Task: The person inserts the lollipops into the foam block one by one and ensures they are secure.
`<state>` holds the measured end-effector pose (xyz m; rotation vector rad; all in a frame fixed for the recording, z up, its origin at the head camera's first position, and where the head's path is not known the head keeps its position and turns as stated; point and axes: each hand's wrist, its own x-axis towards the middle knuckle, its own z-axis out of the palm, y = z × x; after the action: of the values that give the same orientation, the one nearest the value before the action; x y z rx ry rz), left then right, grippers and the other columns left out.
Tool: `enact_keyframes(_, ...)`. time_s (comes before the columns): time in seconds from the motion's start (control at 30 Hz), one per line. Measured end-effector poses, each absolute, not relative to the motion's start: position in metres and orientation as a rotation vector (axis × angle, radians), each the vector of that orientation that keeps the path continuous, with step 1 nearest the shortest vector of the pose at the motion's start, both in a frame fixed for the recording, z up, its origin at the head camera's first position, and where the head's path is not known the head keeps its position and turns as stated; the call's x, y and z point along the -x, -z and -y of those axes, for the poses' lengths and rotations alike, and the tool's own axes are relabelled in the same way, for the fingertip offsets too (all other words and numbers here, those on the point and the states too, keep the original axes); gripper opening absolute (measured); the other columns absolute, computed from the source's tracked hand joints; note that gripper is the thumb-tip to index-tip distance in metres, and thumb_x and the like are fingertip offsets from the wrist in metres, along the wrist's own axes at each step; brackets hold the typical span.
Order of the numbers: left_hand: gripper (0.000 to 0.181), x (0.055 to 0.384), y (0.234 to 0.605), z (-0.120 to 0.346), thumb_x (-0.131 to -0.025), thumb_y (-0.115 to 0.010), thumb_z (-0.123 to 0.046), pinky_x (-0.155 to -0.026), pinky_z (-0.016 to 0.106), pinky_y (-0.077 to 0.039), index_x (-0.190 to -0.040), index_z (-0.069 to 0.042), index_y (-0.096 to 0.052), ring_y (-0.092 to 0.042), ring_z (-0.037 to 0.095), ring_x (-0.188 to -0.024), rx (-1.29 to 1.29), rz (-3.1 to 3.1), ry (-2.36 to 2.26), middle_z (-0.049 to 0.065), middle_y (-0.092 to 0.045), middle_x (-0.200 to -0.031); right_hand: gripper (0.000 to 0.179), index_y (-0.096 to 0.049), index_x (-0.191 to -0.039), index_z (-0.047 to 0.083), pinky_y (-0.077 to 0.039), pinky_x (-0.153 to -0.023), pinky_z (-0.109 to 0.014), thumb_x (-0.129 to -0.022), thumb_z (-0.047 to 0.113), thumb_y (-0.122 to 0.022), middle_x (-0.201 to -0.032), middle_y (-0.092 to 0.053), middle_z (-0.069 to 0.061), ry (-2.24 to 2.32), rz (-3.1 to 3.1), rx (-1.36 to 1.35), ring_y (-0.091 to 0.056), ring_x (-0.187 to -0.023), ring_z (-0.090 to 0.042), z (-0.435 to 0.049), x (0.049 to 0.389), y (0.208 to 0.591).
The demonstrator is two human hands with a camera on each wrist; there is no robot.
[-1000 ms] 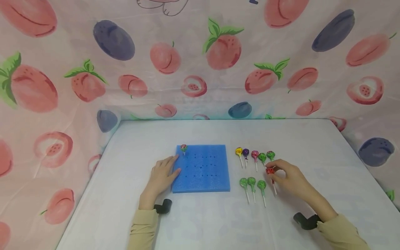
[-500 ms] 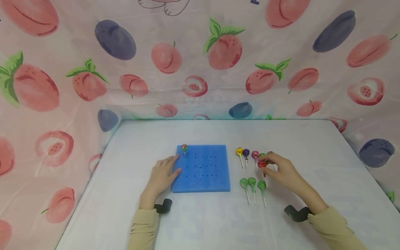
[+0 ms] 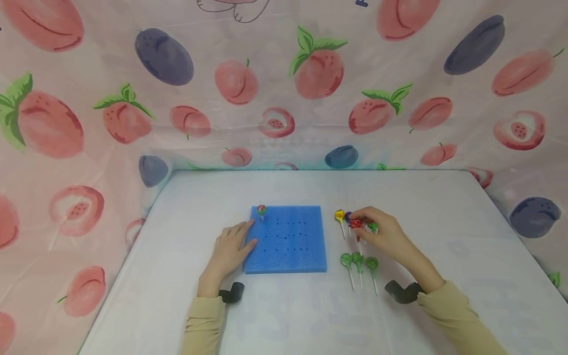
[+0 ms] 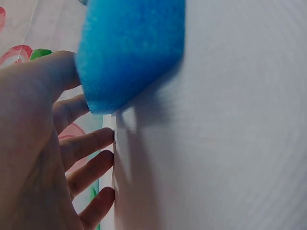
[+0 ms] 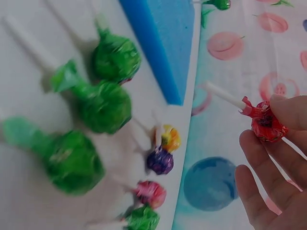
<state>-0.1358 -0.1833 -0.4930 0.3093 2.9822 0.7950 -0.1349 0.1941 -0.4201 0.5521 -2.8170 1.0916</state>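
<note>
My right hand (image 3: pixel 386 231) pinches a red-wrapped lollipop (image 5: pixel 268 122) by its candy head, the white stick pointing away from the palm. In the head view, that lollipop overlaps the back row of lollipops on the table. My left hand (image 3: pixel 228 246) rests along the left side of a blue foam board (image 3: pixel 295 261), fingers extended, thumb and forefinger at its edge. Small dark holes in rows mark the board's top. One red-and-green lollipop (image 3: pixel 262 210) stands upright at its back left corner.
Right of the board lie a yellow lollipop (image 3: pixel 339 215), a purple lollipop (image 5: pixel 160 160), a pink lollipop (image 5: pixel 150 193) and green ones. Three green lollipops (image 3: pixel 357 258) lie nearer the front. A fruit-print cloth (image 3: pixel 275 74) hangs behind the white table (image 3: pixel 284 315).
My right hand has carried the red lollipop leftward over the back row, toward the blue board. My left hand stays at the board's edge.
</note>
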Motion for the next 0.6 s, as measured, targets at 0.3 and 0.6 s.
enact_keyframes(0.3,0.058,0.137,0.494,0.184,-0.099,-0.049,-0.042,-0.109,0.06,-0.029,-0.15,-0.02,-0.034,-0.034,0.036,-0.137,-0.309,-2.979,-0.784,0.012,-0.04,-0.152,0.028,-0.065,-0.111,0.006,-0.055,-0.084,-0.041,-0.084,0.002,-0.071,-0.107,-0.068,-0.006,-1.15,2.759,-0.628,-0.065,-0.093,-0.021,-0.176,0.143,0.415)
enact_keyframes(0.6,0.058,0.137,0.494,0.185,-0.099,-0.048,-0.043,-0.11,0.06,-0.029,-0.15,-0.02,-0.034,-0.034,0.036,-0.138,-0.315,-2.975,-0.786,0.012,-0.04,-0.152,0.028,-0.064,-0.113,0.011,-0.056,-0.083,-0.039,-0.086,0.007,-0.07,-0.108,-0.067,-0.005,-1.204,2.752,-0.636,-0.065,-0.097,-0.022,-0.157,0.152,0.41)
